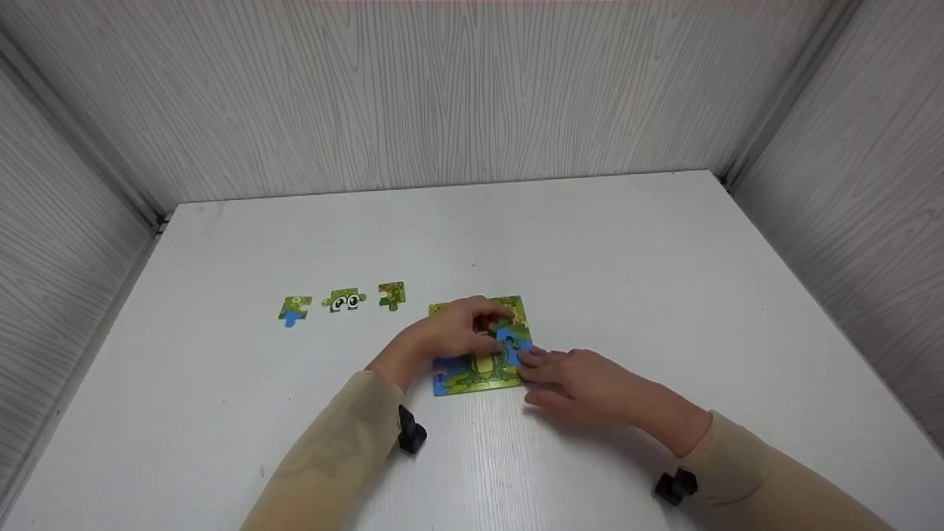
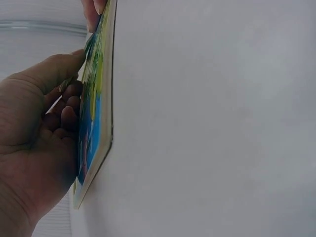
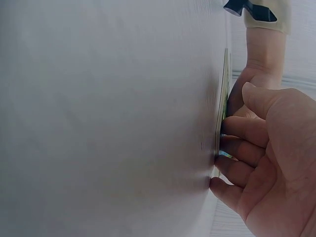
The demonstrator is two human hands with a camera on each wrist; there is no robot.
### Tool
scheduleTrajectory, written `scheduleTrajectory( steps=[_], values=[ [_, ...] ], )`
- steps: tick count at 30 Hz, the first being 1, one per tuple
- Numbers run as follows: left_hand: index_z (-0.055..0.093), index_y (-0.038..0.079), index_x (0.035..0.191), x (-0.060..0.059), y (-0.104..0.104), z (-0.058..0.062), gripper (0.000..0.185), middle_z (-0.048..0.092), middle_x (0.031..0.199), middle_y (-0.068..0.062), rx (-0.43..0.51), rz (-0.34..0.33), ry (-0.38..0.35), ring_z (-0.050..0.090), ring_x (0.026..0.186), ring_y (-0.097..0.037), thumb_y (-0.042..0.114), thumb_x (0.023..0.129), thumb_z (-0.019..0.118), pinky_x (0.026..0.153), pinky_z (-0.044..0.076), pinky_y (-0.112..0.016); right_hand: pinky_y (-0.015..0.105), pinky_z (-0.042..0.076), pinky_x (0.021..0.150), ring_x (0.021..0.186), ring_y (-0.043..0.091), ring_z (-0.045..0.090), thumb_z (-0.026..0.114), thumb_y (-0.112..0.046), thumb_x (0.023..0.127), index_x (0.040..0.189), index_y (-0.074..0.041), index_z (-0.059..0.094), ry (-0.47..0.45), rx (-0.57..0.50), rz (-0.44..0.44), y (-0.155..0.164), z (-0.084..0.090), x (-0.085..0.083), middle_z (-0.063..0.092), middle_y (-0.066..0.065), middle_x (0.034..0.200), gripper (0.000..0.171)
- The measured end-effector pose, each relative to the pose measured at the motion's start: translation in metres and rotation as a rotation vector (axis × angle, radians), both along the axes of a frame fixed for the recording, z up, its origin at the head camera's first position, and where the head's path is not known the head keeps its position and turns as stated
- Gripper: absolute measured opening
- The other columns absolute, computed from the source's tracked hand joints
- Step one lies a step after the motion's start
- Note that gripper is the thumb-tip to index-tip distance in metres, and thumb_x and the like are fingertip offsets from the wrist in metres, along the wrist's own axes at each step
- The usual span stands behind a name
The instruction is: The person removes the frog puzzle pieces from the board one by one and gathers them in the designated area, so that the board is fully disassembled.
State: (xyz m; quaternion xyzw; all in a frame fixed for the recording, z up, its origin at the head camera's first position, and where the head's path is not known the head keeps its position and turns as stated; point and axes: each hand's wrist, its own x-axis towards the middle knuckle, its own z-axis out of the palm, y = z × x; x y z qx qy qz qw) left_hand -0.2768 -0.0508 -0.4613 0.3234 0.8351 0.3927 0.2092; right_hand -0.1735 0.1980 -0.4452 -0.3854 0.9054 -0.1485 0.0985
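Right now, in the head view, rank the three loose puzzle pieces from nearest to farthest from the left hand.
1. The piece with red and green, rightmost of the row, lies nearest the left hand.
2. The piece with cartoon eyes, in the middle.
3. The green and blue piece, far left, farthest.

The person wore long, close-fitting sleeves of a pale beige, slightly sheer fabric, the left sleeve (image 1: 332,450) and the right sleeve (image 1: 767,479) each ending at the wrist and leaving the left hand (image 1: 453,333) and right hand (image 1: 582,380) bare. Just behind each cuff sat a small black clip-like fitting, one on the left wrist (image 1: 411,434) and one on the right wrist (image 1: 675,485). In the right wrist view, the left cuff (image 3: 264,17) showed a plain hemmed edge beside its black fitting.
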Motion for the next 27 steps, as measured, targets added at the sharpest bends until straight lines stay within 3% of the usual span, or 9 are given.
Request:
scheduleTrajectory(
  steps=[8, 27],
  values=[
    [0.056, 0.023, 0.137, -0.0026, 0.0006, 0.0017, 0.052, 0.058, 0.114, 0.000, 0.084, 0.033, -0.088, 0.050, 0.101, -0.017, 0.023, 0.088, 0.072, 0.088, 0.042, -0.033, 0.049, 0.042, 0.101, 0.137, 0.021, 0.038, 0.047, -0.045, 0.101, 0.142, -0.012, 0.051, -0.008, -0.001, -0.003, 0.0000, 0.0003, -0.0006, 0.041, 0.003, 0.150, 0.052],
    [0.058, 0.028, 0.134, -0.0020, -0.0034, 0.0089, 0.049, 0.060, 0.115, -0.001, 0.182, 0.104, -0.119, 0.053, 0.098, -0.021, 0.024, 0.087, 0.073, 0.087, 0.045, -0.036, 0.049, 0.040, 0.102, 0.137, 0.020, 0.037, 0.047, -0.043, 0.102, 0.142, -0.013, 0.051, -0.031, 0.012, -0.012, -0.0012, 0.0013, -0.0001, 0.041, 0.003, 0.149, 0.050]
  ],
)
